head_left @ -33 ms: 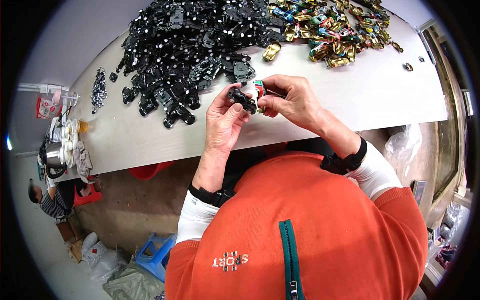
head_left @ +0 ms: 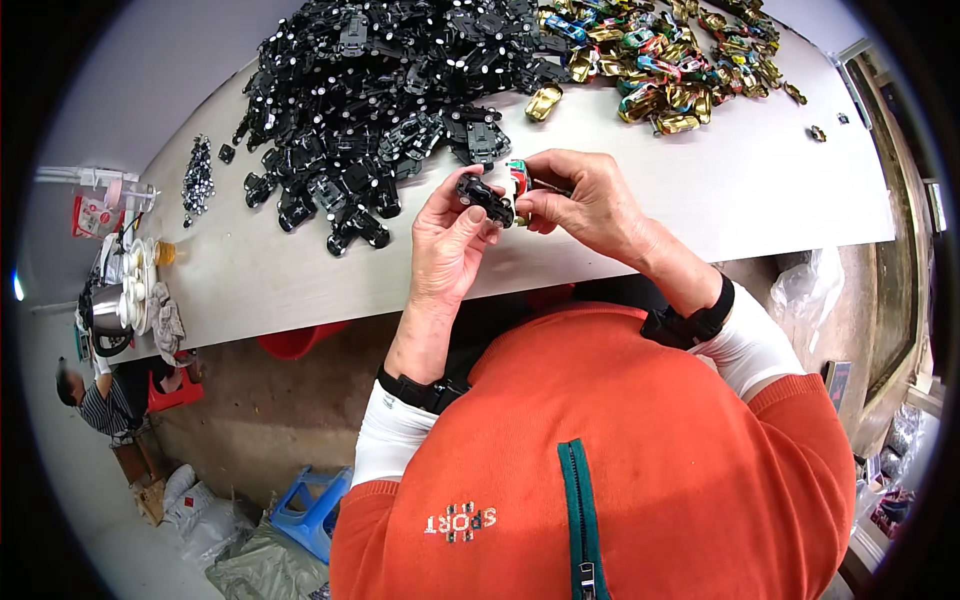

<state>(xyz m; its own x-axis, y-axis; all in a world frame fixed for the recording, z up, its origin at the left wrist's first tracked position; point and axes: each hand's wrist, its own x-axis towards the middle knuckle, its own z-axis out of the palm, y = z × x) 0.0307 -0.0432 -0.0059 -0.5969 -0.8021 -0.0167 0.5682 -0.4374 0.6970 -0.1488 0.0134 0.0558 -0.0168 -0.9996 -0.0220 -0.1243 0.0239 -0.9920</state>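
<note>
My left hand [head_left: 446, 240] pinches a black toy car chassis [head_left: 483, 200] with small wheels between thumb and fingers. Close against it, my right hand [head_left: 585, 200] grips a toy car body shell [head_left: 518, 177] with green, red and white on it. The two parts are touching or nearly so above the table's near side; the fingers hide much of the shell. A thin dark thing by my right fingers is too small to make out. Beyond my hands lies a large heap of black toy car chassis [head_left: 350, 100].
Gold and coloured car shells [head_left: 670, 70] pile up at the far right, with one gold shell [head_left: 544, 102] apart. Small silvery parts [head_left: 198, 180] lie on the table [head_left: 700, 190] at left. A red basin [head_left: 300, 340] and blue stool [head_left: 310, 510] stand below. Another person [head_left: 105, 405] sits far left.
</note>
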